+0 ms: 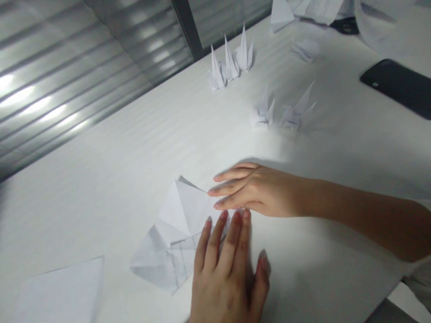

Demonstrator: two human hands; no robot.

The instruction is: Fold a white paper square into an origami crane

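A sheet of white paper folded into creased triangular flaps [171, 233] lies flat on the white table [117, 157], with faint print showing near its lower part. My left hand [227, 273] presses down on its right side, fingers spread and pointing away from me. My right hand [256, 190] lies flat from the right, its fingertips touching the sheet's upper right edge. Neither hand grips the paper.
Three pointed origami figures [230, 60] stand at the far edge, with two more [283, 110] nearer. A flat white sheet [63, 291] lies at lower left. Further back are a small folded paper stack [305, 49], a black phone [395, 87], and papers [313, 9]. Grey blinds [67, 76] fill the left.
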